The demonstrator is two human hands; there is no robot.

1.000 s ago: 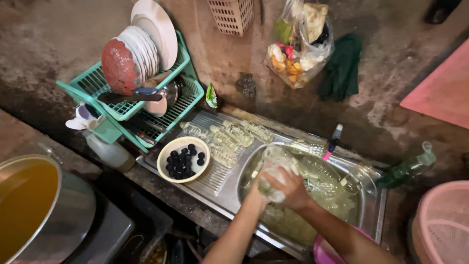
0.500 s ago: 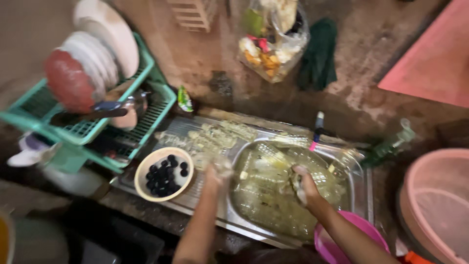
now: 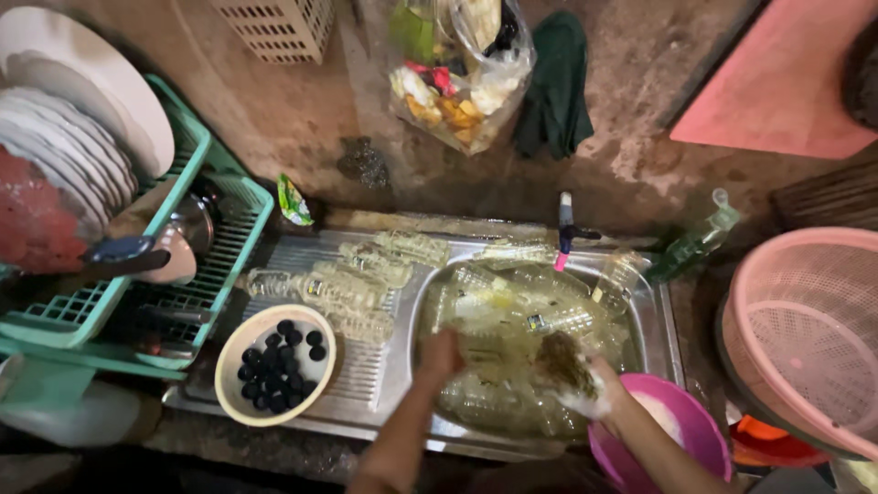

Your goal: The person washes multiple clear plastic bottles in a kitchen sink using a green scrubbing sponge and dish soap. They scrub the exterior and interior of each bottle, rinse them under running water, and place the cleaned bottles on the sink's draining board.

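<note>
At lower centre of the frame, the left hand dips into the steel sink among clear plastic bottles; its fingers are blurred, their state unclear. Lower right, the right hand has its fingers clamped on a soapy scrub pad.

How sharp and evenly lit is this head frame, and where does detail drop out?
Head view: dim, warm light; the sink basin and its bottles show glare and murk. Motion blur softens the left hand and right hand. The dish rack and pink basket stretch towards the edges; the bottom left corner is nearly black.
</note>
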